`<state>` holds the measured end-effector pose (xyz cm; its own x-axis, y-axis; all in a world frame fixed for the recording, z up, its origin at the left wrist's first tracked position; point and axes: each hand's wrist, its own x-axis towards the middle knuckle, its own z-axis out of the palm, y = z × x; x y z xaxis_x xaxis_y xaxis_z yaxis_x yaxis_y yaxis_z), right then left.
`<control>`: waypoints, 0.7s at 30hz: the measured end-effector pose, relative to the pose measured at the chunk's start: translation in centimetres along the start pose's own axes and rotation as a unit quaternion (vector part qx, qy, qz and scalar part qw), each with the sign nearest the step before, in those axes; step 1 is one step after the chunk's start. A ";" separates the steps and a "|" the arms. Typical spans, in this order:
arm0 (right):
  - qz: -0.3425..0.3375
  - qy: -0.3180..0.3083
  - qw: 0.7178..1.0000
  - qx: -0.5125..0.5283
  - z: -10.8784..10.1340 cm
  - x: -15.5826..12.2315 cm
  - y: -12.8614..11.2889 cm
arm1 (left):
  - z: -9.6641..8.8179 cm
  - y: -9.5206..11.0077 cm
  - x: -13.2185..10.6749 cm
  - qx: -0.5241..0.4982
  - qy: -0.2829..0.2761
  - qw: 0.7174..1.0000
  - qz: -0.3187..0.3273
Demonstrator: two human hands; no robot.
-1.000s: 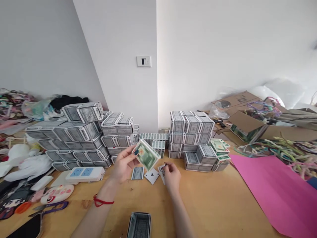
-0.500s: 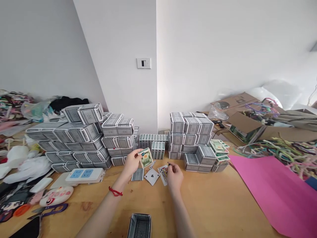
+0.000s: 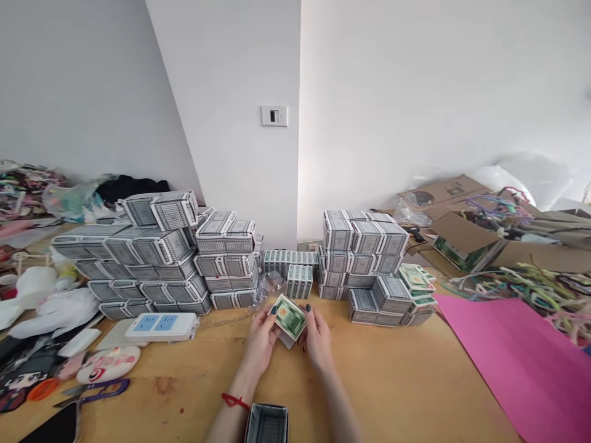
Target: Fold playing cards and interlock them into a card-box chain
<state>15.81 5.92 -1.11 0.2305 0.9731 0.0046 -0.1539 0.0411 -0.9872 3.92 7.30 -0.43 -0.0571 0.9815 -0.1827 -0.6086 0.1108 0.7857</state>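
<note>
Between my hands, above the middle of the table, is a green and cream playing-card box [image 3: 289,318], tilted with its printed face up. My left hand [image 3: 261,338] grips its left side, thumb on top. My right hand [image 3: 318,337] is closed at its right edge, thumb at the corner and other fingers partly hidden. The pale edge of a playing card [image 3: 287,341] shows beneath the box. Behind my left hand lies crumpled clear plastic film [image 3: 271,283]. An open-topped box made of cards [image 3: 268,424] stands at the table's near edge, beside my left forearm.
Stacked card-built blocks rise at left [image 3: 157,246] and right [image 3: 364,246]. Green card boxes [image 3: 299,282] stand between them. A power strip [image 3: 161,326], scissors [image 3: 104,389] and a phone [image 3: 55,424] lie left. Pink paper [image 3: 494,351] and a cardboard box [image 3: 468,237] are right.
My hands have come together around the green box, which has moved right and lower. The loose cards that lay spread on the table are gone from there. Clear film now lies behind my left hand.
</note>
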 end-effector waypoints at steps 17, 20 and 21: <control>0.041 -0.095 0.983 0.154 0.2 -0.7 -0.1 | -0.3 0.1 0.0 -0.027 -0.078 0.996 0.030; 0.011 -0.066 0.989 0.133 -0.2 -0.8 0.0 | -0.3 0.1 0.0 -0.021 -0.069 0.997 0.022; -0.002 -0.054 0.992 0.115 -0.4 -0.8 0.0 | -0.3 0.0 -0.1 -0.019 -0.066 0.997 0.020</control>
<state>15.98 5.08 -1.22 0.1291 0.9909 0.0382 -0.3713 0.0840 -0.9247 3.69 7.19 -0.58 0.0202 0.9973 -0.0703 -0.6377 0.0670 0.7673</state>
